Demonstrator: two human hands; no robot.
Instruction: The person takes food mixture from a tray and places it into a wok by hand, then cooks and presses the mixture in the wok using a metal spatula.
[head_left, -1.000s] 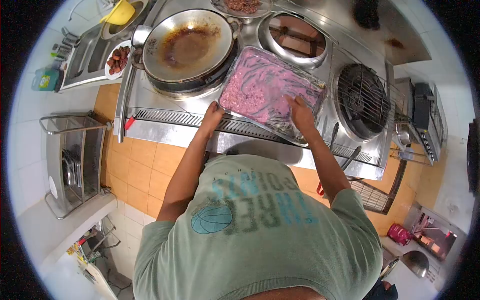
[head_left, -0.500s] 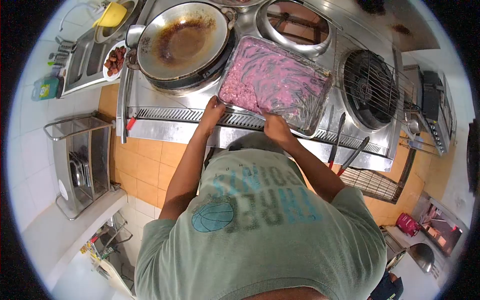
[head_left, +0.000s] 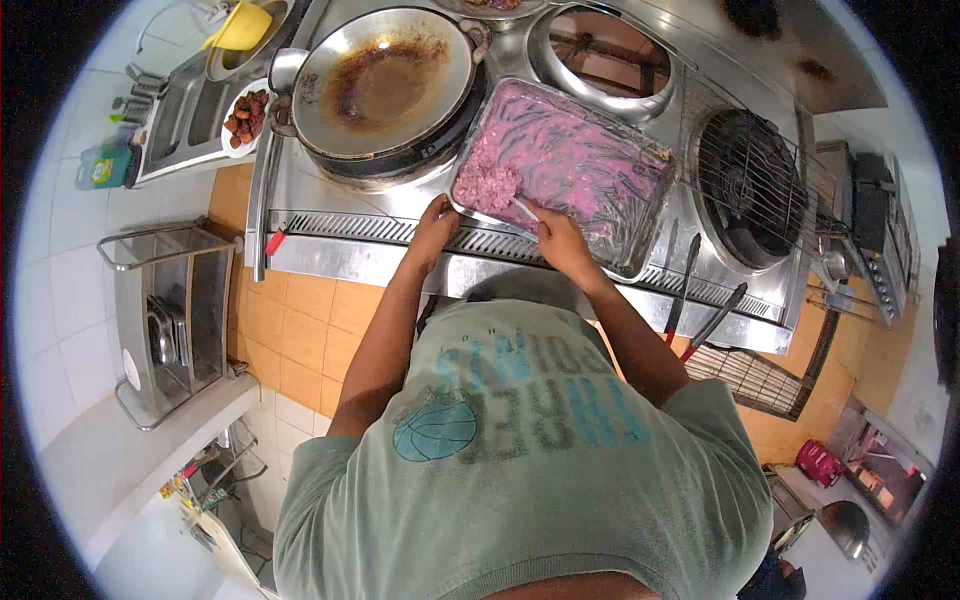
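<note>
Steel counter [head_left: 370, 264] stretches across the tiled kitchen before me, with the tray [head_left: 610, 240] of pink mixture [head_left: 545, 130] resting near its front edge. On my feed, the right hand [head_left: 565, 241] has its fingers closed narrowly around a thin utensil [head_left: 523, 208] whose far end meets a clump at the tray's near left part, while the left hand [head_left: 433, 235] is at the tray's near left corner, though I cannot tell how its fingers grip. Farther out, a wok [head_left: 385, 95] sits left of the tray, with tongs [head_left: 683, 285] and a wire rack [head_left: 765, 150] to its right.
</note>
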